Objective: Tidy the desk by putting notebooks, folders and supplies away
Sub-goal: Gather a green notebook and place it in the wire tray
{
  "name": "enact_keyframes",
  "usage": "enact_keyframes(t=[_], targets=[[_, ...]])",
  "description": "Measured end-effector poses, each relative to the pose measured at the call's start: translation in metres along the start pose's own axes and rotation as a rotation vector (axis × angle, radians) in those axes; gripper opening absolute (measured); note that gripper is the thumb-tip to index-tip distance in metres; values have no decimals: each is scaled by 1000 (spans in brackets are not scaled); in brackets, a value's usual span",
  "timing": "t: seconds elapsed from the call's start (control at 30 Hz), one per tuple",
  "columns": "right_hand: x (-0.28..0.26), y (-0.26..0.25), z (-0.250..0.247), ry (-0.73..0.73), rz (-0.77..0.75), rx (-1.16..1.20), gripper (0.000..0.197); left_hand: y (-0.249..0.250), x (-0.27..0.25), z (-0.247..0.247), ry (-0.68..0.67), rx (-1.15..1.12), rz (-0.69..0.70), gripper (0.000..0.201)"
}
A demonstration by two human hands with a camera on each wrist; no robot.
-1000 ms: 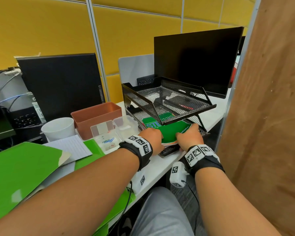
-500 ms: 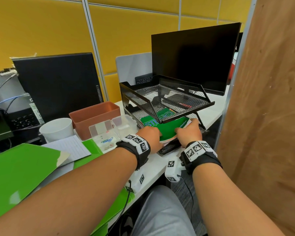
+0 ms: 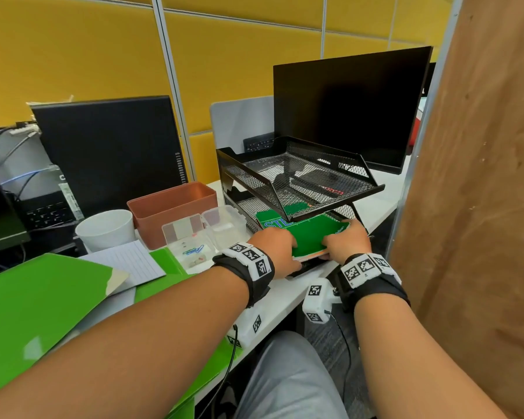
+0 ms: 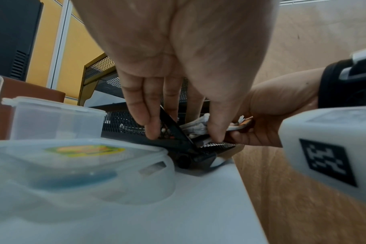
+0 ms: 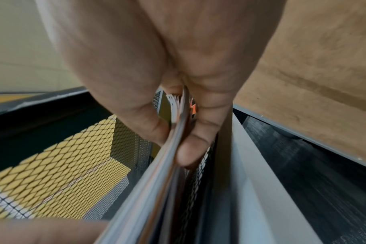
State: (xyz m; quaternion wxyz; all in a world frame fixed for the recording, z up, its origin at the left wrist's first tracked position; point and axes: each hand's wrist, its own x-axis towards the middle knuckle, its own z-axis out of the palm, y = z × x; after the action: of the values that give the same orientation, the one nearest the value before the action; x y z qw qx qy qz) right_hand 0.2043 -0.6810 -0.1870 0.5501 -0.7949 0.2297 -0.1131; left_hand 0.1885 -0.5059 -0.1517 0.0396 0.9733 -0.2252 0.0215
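Change since earlier frame: the green-covered notebook stack (image 3: 310, 237) sits slightly deeper under the upper shelf of the mesh tray (image 3: 297, 179); both hands have followed it in toward the tray.
Left hand (image 3: 277, 247): thumb pinches the near left corner of the stack; fingers reach down to the tray's front rail.
Right hand (image 3: 347, 241): pinches the near right edge of the stack, thumb above and fingers beneath, as the right wrist view shows.
Stack location: partly inside the tray's lower tier, near end projecting past the tray's front lip.
Procedure (judgement): keep the stack level and square to the tray, press both corners evenly, and release only once the near end clears the front lip.
Edges: the upper tier's front rail overhangs the cover closely; a raised near end would probably catch it.
Open room: a brown partition (image 3: 478, 207) stands just right of the tray, limiting the right elbow; clear plastic boxes (image 3: 208, 237) sit just left of the tray, so withdrawal is best straight back toward the body.
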Motion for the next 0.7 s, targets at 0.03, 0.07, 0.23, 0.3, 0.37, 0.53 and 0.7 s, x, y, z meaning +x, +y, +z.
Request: enact_keyframes(t=[0.03, 0.07, 0.23, 0.3, 0.37, 0.53, 0.7], targets=[[7, 4, 0, -5, -5, -1, 67, 1, 0, -1, 1, -5, -4, 54], [5, 4, -3, 0, -7, -8, 62, 1, 0, -2, 2, -8, -5, 53], [-9, -2, -18, 40, -10, -59, 42, 5, -2, 2, -22, -2, -3, 51], [-2, 2, -15, 3, -32, -80, 46, 5, -3, 3, -12, 0, -15, 49], [2, 1, -12, -44, -45, -105, 52, 4, -5, 2, 8, -5, -14, 52], [-18, -12, -15, -11, -68, -279, 46, 2, -5, 1, 0, -36, -33, 42], [-30, -13, -15, 87, -87, -423, 85, 1, -6, 1, -16, -52, -56, 41]])
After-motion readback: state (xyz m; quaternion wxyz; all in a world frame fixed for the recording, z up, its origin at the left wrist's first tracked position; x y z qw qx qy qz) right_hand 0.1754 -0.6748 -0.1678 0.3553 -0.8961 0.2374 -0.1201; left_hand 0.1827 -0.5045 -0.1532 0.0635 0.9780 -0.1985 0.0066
